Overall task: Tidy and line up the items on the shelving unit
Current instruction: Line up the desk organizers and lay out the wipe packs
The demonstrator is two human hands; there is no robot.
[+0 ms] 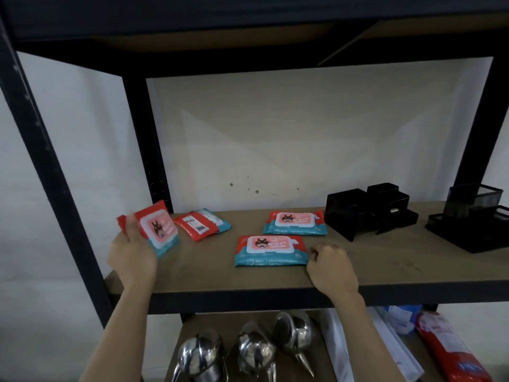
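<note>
On the brown shelf board lie several red and teal wipes packs. My left hand grips one pack by its left end and holds it tilted above the shelf's left side. Just behind it a pack lies face down, barcode up. Two packs lie face up: one near the front and another farther back. My right hand rests with curled fingers on the board, touching the front pack's right edge and holding nothing.
Black desk organisers and a black mesh holder stand on the shelf's right. Black metal posts frame the unit. On the lower shelf are three steel pitchers, white packets and a red package.
</note>
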